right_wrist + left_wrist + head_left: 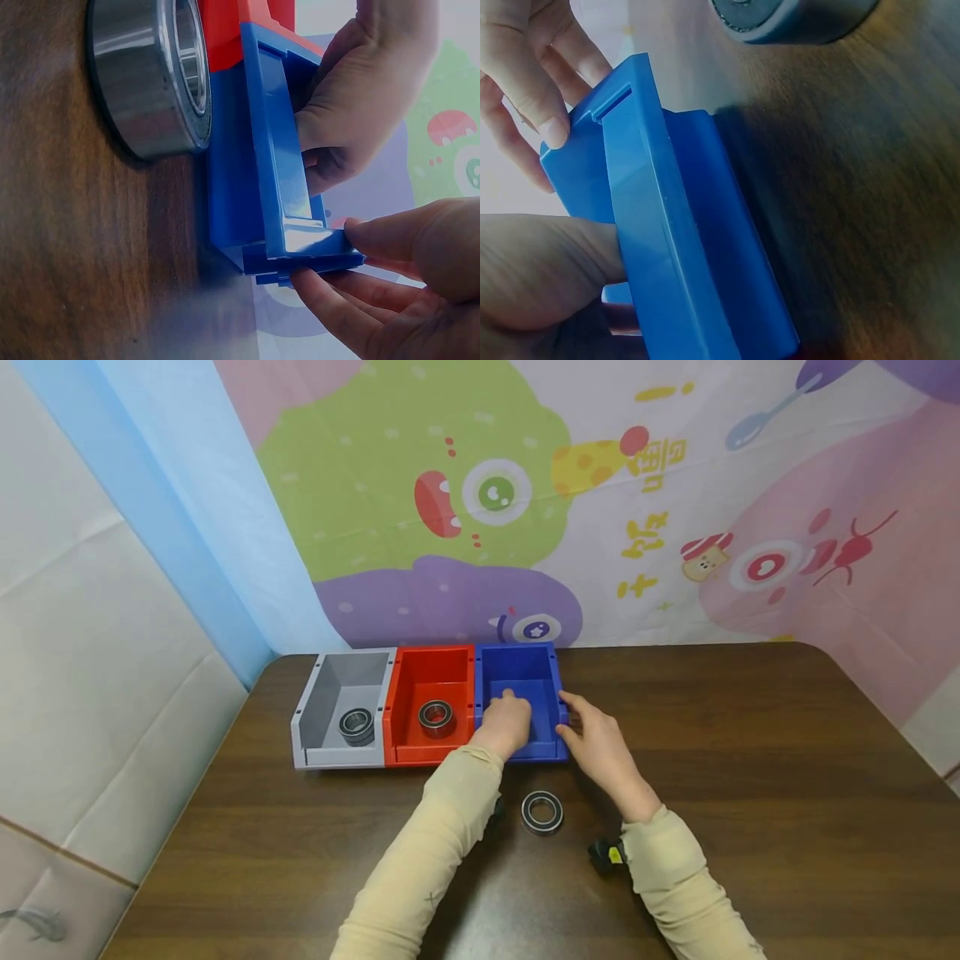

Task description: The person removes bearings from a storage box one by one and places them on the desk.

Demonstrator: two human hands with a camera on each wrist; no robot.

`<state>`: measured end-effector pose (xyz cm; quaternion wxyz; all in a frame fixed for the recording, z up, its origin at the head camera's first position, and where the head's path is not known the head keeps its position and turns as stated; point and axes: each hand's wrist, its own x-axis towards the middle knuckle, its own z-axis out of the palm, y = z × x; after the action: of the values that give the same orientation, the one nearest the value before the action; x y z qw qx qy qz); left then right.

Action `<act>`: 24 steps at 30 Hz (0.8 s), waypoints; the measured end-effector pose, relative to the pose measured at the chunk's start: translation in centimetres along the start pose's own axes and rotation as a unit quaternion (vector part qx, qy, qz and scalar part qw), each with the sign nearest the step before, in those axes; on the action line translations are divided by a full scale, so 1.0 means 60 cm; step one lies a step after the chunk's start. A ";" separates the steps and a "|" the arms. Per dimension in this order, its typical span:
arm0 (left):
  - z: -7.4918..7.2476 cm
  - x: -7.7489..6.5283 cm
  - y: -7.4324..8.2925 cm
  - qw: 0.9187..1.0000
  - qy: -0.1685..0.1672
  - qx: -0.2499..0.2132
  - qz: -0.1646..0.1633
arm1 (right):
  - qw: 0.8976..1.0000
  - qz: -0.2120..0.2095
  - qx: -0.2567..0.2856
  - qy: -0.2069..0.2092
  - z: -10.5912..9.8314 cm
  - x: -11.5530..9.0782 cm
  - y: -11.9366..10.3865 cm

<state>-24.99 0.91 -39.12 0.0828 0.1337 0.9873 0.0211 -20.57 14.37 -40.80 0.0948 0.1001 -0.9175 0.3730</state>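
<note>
A blue bin (546,746) stands at the right end of a row of three joined bins. My left hand (506,724) reaches down inside it, and the front lip hides part of the thumb in the left wrist view. Whether these fingers hold anything is hidden. At the bin's right wall, my right hand (602,752) pinches the edge, with the thumb on one side and fingers on the other in the right wrist view. A ball bearing (542,830) lies flat on the table before the blue bin, apart from both hands; its shiny outer ring (139,82) looms large in the right wrist view.
Left of the blue bin are a red bin (431,755) and a grey bin (330,758). Bearings stand in the red bin (436,717) and in the grey one (357,727). A patterned curtain (637,610) hangs behind the brown table (750,735).
</note>
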 end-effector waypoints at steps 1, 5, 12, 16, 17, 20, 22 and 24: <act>0.001 0.001 0.000 1.000 -0.001 -0.002 0.000 | 1.000 0.001 0.001 -0.001 0.000 0.000 -0.001; 0.002 0.004 -0.001 1.000 -0.005 -0.007 0.004 | 1.000 0.003 0.000 0.000 -0.001 0.000 -0.001; 0.006 0.008 -0.005 1.000 -0.001 -0.012 0.012 | 1.000 0.000 0.000 0.001 -0.001 0.000 -0.002; 0.008 0.009 -0.007 1.000 0.006 -0.015 0.013 | 1.000 0.003 0.000 -0.003 -0.001 0.000 -0.002; 0.008 0.009 -0.007 1.000 0.006 -0.017 0.013 | 1.000 0.003 0.000 -0.004 -0.001 0.000 -0.002; 0.009 0.008 -0.008 1.000 0.012 -0.023 0.014 | 1.000 0.003 0.000 -0.003 -0.002 0.000 -0.002; 0.009 0.006 -0.008 0.999 0.021 -0.027 0.017 | 1.000 0.002 0.000 -0.002 -0.002 0.000 -0.002; 0.009 0.005 -0.008 0.999 0.036 -0.029 0.022 | 1.000 0.002 0.000 -0.003 -0.003 0.000 -0.002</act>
<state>-25.30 0.51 -39.72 0.0506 0.1519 0.9855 0.0568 -20.51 14.39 -40.60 0.0913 0.0989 -0.9180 0.3731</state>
